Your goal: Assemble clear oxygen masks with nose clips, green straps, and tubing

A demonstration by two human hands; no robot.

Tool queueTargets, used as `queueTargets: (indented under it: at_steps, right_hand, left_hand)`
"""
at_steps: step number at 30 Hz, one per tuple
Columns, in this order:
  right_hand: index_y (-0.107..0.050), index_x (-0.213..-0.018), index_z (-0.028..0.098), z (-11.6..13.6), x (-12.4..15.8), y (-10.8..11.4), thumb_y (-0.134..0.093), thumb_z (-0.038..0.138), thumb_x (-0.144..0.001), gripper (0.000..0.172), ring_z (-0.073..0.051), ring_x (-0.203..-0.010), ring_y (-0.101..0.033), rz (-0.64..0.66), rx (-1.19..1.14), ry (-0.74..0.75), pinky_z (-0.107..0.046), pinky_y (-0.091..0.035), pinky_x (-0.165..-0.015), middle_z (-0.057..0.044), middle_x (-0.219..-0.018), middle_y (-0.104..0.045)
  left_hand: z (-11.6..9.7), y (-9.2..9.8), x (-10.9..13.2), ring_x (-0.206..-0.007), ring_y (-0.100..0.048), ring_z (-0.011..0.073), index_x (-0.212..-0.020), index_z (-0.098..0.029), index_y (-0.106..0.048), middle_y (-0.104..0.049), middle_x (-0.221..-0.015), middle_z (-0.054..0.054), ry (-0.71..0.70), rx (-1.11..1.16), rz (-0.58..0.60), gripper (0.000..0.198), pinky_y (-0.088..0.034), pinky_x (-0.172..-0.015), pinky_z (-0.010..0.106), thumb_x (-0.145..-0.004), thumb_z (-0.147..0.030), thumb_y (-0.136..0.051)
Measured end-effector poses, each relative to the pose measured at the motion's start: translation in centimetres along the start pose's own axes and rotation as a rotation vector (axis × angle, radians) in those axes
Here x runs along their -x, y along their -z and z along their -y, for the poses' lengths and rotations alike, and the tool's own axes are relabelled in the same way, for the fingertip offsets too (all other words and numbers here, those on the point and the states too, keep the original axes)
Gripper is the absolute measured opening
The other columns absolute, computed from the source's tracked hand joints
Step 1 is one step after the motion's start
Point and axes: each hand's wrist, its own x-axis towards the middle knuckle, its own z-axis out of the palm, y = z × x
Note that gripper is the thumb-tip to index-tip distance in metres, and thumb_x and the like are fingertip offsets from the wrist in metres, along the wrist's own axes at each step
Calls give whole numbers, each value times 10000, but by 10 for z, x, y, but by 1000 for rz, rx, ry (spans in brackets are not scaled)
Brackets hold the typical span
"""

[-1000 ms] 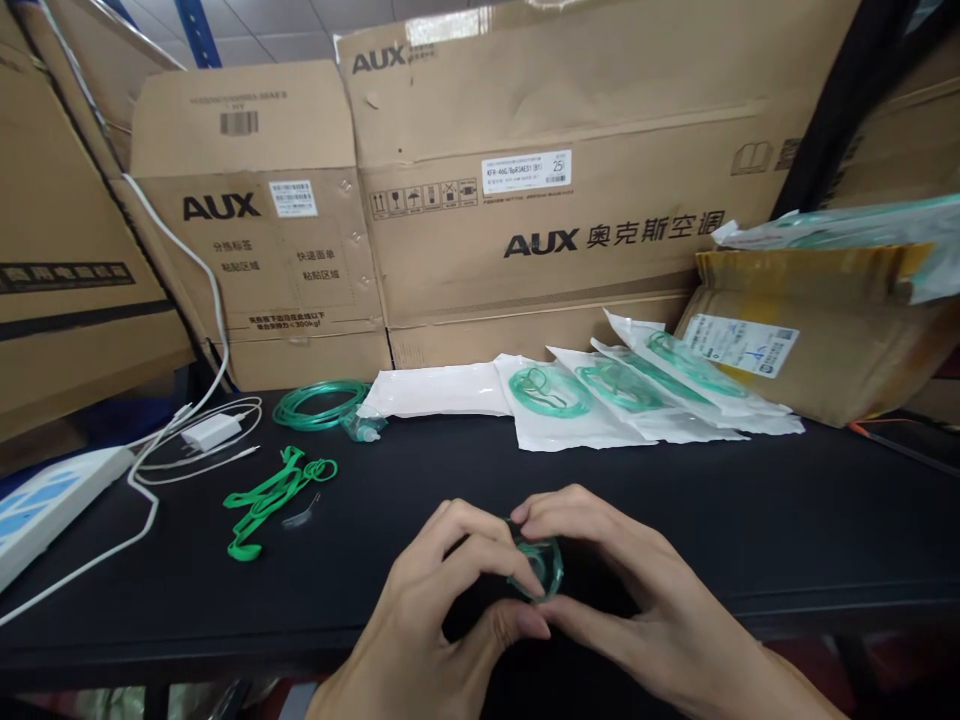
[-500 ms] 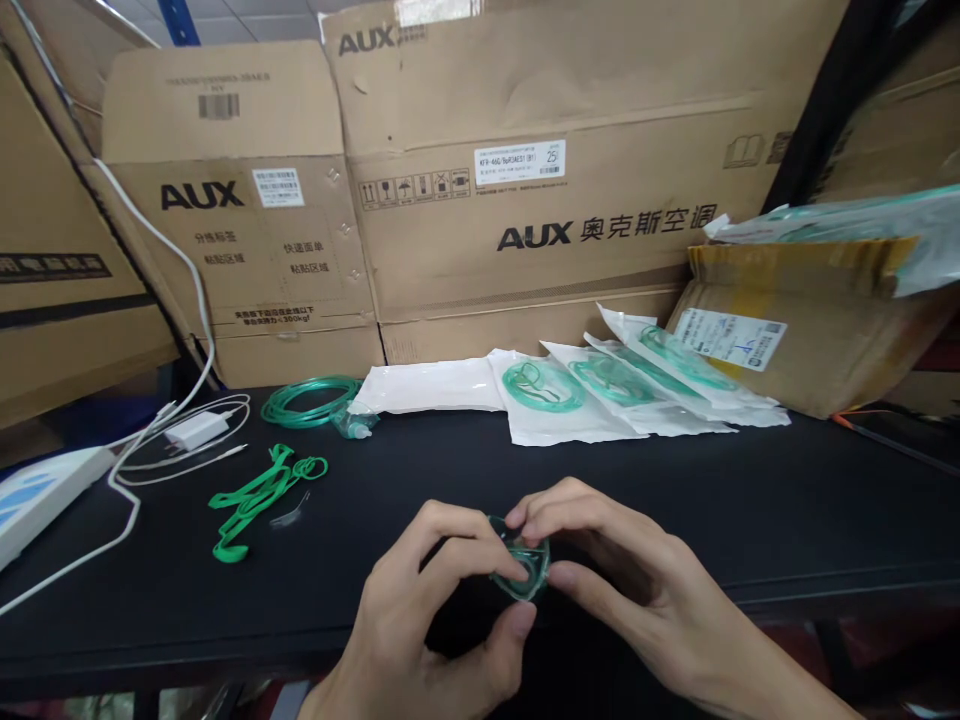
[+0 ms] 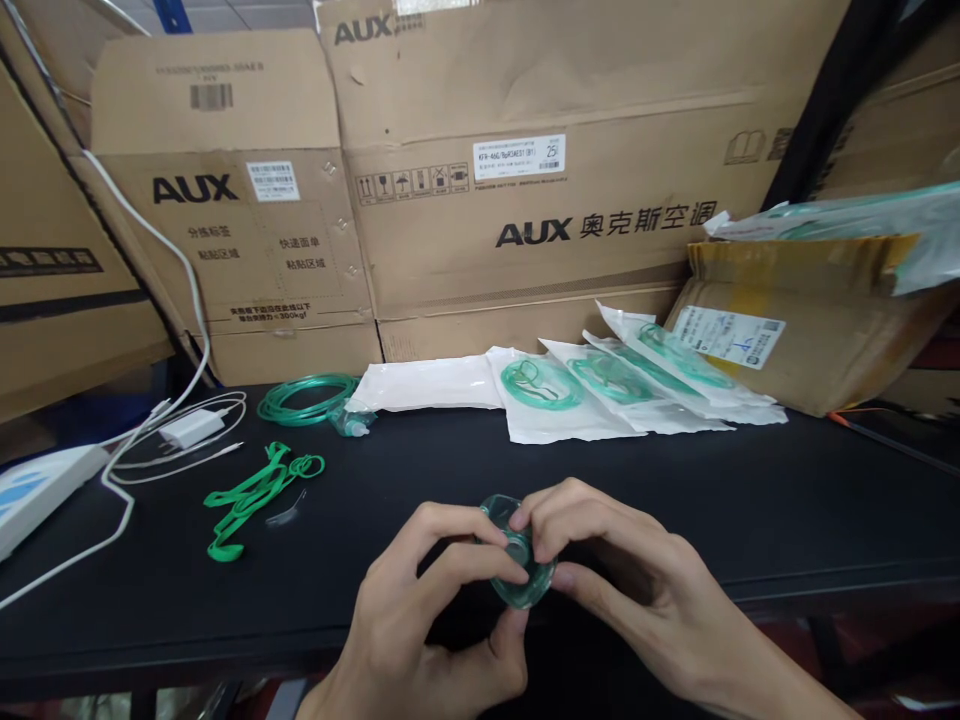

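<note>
A small, clear green plastic mask (image 3: pixel 529 580) is held between my two hands, just above the front part of the black table. My left hand (image 3: pixel 442 600) grips its left side, two fingers over the upper face and the thumb at the lower edge. On the other side, my right hand (image 3: pixel 630 570) pinches the mask's right rim between fingers and thumb. A green elastic strap (image 3: pixel 255 495) lies to the left, beside a small clear strip (image 3: pixel 287 510). Behind them sits coiled green tubing (image 3: pixel 304 400) with a clear connector piece (image 3: pixel 352 422).
White packets with green tubing (image 3: pixel 540 385) and a plain white packet (image 3: pixel 431 385) line the back of the black table (image 3: pixel 675 510). Cardboard boxes (image 3: pixel 450 250) stand behind. At right is an open carton (image 3: pixel 810 290); at left, a white charger (image 3: pixel 193 428) with cables.
The mask has turned between my fingers and shows more of its face and round central opening. My hands stay in nearly the same place. The view has shifted slightly.
</note>
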Motion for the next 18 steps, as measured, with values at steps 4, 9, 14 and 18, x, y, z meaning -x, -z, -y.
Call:
queueTargets:
  at_steps: [4, 9, 14, 18]
  right_hand:
    - [-695, -1088, 286, -1, 1, -1, -651, 107, -1036, 191, -189, -1107, -681, 27, 23, 20, -319, -542, -991, -18, -1114, -720]
    - [-676, -1055, 263, -1, 1, -4, -627, 52, -1015, 220, -191, -1060, -682, 50, 43, 28, -324, -544, -951, -25, -1074, -702]
    - [-672, -1058, 253, -1, 0, -4, -613, 54, -1018, 212, -179, -1036, -677, 67, 50, 23, -315, -542, -945, -24, -1069, -691]
    - [-675, -1051, 251, 0, -2, -3, -620, 47, -1010, 215, -170, -1018, -681, 61, 52, 38, -300, -540, -928, -20, -1058, -698]
  left_hand:
    - [-1, -1, 1, -969, -730, 162, -1023, -196, -704, -692, -1081, 41, 6, -20, -1, 285, -617, -877, 257, -816, 1, -704]
    - [-3, -5, 0, -913, -719, 146, -942, -197, -664, -690, -1043, 29, 2, -47, -36, 271, -600, -846, 243, -777, 17, -685]
    - [-5, -4, -4, -867, -707, 120, -921, -183, -637, -706, -965, 7, -18, -49, -25, 245, -557, -814, 232, -801, 31, -636]
    - [-4, -2, -5, -843, -696, 118, -930, -181, -636, -708, -925, -2, 14, 6, 7, 251, -546, -794, 243, -823, 45, -617]
